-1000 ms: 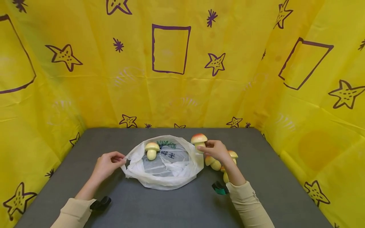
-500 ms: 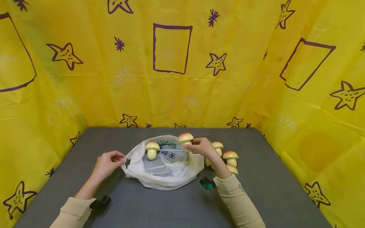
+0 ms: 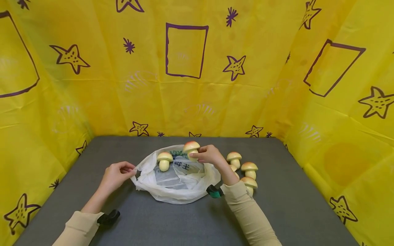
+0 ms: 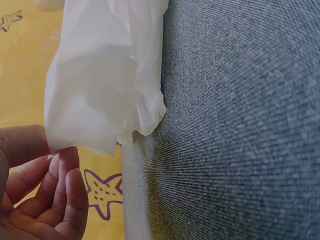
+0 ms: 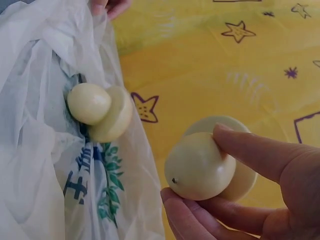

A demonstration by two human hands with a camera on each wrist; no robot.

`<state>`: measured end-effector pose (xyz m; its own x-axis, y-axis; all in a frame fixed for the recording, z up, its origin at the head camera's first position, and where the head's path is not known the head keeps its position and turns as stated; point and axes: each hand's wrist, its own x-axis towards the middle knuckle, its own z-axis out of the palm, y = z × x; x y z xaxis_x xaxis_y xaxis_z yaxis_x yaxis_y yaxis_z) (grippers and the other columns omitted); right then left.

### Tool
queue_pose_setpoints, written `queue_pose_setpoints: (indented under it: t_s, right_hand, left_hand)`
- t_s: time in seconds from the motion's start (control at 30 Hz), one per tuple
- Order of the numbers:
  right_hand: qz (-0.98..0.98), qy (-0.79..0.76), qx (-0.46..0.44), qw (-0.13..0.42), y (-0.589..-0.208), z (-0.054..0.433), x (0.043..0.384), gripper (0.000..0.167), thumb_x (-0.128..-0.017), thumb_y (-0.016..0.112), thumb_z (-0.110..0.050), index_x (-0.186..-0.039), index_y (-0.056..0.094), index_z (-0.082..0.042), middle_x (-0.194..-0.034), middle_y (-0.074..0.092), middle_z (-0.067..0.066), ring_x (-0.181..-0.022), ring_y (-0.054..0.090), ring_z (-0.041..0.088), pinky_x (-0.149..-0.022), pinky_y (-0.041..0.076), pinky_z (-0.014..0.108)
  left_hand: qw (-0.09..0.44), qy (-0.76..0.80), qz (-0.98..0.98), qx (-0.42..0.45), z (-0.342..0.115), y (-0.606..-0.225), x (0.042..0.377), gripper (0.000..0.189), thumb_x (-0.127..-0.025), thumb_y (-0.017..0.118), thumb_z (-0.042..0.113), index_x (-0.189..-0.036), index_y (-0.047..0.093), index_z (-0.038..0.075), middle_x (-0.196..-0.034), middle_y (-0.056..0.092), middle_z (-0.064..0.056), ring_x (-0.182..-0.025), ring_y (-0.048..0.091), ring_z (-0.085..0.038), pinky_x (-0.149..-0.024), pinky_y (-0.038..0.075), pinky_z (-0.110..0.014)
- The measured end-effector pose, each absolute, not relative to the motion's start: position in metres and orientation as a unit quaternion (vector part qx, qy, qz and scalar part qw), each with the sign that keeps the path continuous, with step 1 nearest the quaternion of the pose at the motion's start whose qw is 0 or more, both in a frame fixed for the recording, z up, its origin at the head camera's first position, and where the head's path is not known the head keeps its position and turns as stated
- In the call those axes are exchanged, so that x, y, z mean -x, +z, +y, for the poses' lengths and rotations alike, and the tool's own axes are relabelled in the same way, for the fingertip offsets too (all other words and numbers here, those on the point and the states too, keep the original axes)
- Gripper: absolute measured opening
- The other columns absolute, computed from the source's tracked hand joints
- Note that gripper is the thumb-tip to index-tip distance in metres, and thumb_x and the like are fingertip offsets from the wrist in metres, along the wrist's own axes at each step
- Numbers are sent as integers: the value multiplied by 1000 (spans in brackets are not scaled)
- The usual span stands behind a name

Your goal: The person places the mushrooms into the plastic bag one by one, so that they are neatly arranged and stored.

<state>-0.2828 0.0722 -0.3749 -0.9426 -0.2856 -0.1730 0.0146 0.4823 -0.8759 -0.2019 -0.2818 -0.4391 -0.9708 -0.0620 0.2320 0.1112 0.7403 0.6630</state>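
A white plastic bag (image 3: 172,196) lies spread open on the grey table, with green leaf print and dark lettering showing inside. My left hand (image 3: 116,176) pinches its left rim between thumb and fingers; the left wrist view shows the bag's edge (image 4: 90,100) at the fingertips. One toy mushroom (image 3: 164,161) with a reddish-yellow cap rests in the bag, toward its back left. Over the bag's back right part, my right hand (image 3: 210,157) holds a second toy mushroom (image 3: 191,147) by its stem, cap up. In the right wrist view the stem's round end (image 5: 200,167) faces the camera.
Several more toy mushrooms (image 3: 249,168) stand grouped on the table (image 3: 172,225) to the right of the bag, one partly hidden by the right forearm. Yellow cloth (image 3: 184,102) with purple star drawings encloses the back and sides.
My right hand has carried its mushroom leftward, from the bag's right rim to over the bag. The mushrooms behind that arm now show more. My left hand stays at the rim.
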Motion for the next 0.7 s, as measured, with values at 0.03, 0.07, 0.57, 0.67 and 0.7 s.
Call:
queue_pose_setpoints:
  t_s: [0.03,0.07,0.57,0.67,0.7]
  right_hand:
    - [849,-500,80,151,-375,70,284,41,-80,75,-35,-105,70,-3,-99,69,11,-91,69,29,-77,56,32]
    - [850,-499,79,153,-375,67,285,41,-80,75,-35,-105,70,-2,-98,69,11,-91,69,29,-74,56,30]
    - [843,-505,60,174,-388,41,302,40,-77,78,-31,-100,70,0,-103,67,14,-84,70,26,-84,54,41]
    - [838,-513,54,180,-389,36,304,40,-77,79,-30,-100,70,1,-101,68,14,-87,70,29,-85,53,43]
    - [837,-513,53,182,-390,34,304,39,-77,79,-30,-98,70,1,-99,68,14,-87,69,29,-86,53,44]
  left_hand:
    - [121,-360,-925,14,-282,-439,202,12,-82,73,17,-90,71,8,-80,69,-5,-68,59,-13,-57,48,-21]
    - [120,-360,-925,15,-282,-439,202,12,-82,73,16,-90,71,8,-80,69,-5,-68,59,-13,-57,48,-21]
    - [118,-359,-926,11,-283,-439,200,13,-82,73,18,-90,71,8,-80,68,-4,-69,59,-13,-57,48,-21]
    - [120,-360,-925,12,-283,-440,200,13,-82,74,18,-90,71,7,-80,68,-4,-69,58,-13,-57,47,-21]
    - [120,-360,-925,12,-283,-440,201,13,-82,74,18,-90,71,7,-80,68,-4,-69,58,-13,-57,47,-21]
